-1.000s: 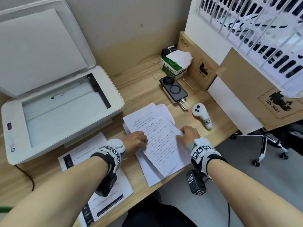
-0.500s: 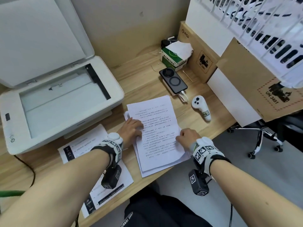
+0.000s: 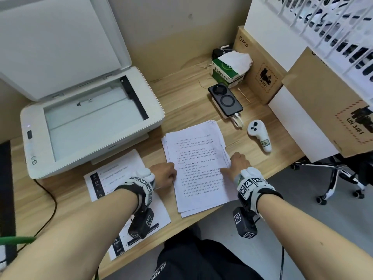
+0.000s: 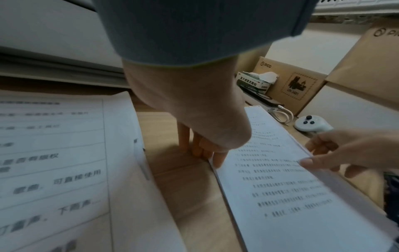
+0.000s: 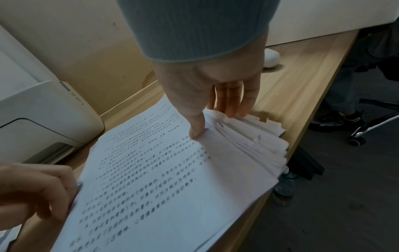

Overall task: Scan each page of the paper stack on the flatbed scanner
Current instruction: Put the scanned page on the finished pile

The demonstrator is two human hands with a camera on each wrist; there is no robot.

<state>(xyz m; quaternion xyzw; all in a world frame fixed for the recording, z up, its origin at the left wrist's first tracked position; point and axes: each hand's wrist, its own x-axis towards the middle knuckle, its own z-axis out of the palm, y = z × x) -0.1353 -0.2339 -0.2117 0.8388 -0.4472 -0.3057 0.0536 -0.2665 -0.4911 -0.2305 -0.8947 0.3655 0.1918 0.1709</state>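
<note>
The paper stack of printed pages lies on the wooden desk, right of the white flatbed scanner. The scanner's lid stands raised and its glass is bare. My left hand stands at the stack's left edge; in the left wrist view its straight fingers point down against that edge. My right hand is at the right edge. There its thumb presses on the top page and its fingers touch the fanned sheet edges.
Two printed sheets lie under my left wrist in front of the scanner. Behind the stack are a black phone, a white controller, a tissue box and cardboard boxes. An office chair stands right of the desk.
The stack has been turned from slanted and spread out to nearly straight, with its sheets pushed closer together. Both hands stayed at its sides and moved with it.
</note>
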